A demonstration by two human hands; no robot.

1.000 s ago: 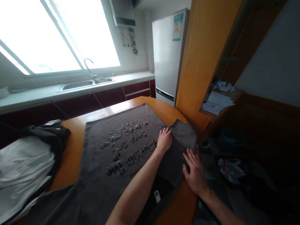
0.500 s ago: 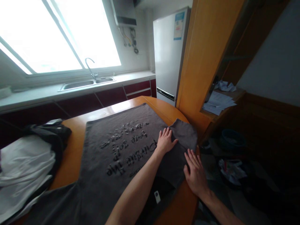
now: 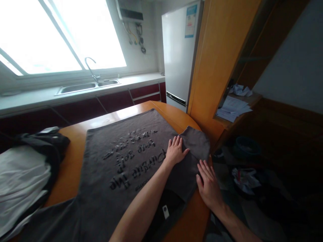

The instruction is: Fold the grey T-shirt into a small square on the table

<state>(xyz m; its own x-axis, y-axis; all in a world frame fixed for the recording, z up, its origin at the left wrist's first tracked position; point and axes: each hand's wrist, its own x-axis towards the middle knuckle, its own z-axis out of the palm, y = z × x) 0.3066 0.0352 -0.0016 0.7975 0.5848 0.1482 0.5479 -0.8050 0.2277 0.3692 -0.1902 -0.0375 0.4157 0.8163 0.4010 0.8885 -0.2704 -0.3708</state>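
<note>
Dark grey T-shirt [image 3: 97,198] lies spread across the orange table surface [image 3: 67,164], lettering [image 3: 138,170] up, hem toward the far edge, one sleeve [image 3: 196,141] at the right edge; left hand [image 3: 174,153] presses flat beside that sleeve, right hand [image 3: 209,185] rests loosely unfolded along the right edge, neither grasping, clothes pile [image 3: 24,178] over left

kitchen, glaring window [image 3: 97,37] upper left.
from afar i log a sink [image 3: 78,88] in a white counter [image 3: 141,78], dark red cabinets [image 3: 116,101] below, pale fridge [image 3: 175,53] beside a tall wooden unit [image 3: 214,57]; floor [image 3: 257,218] lower right in shadow.
</note>
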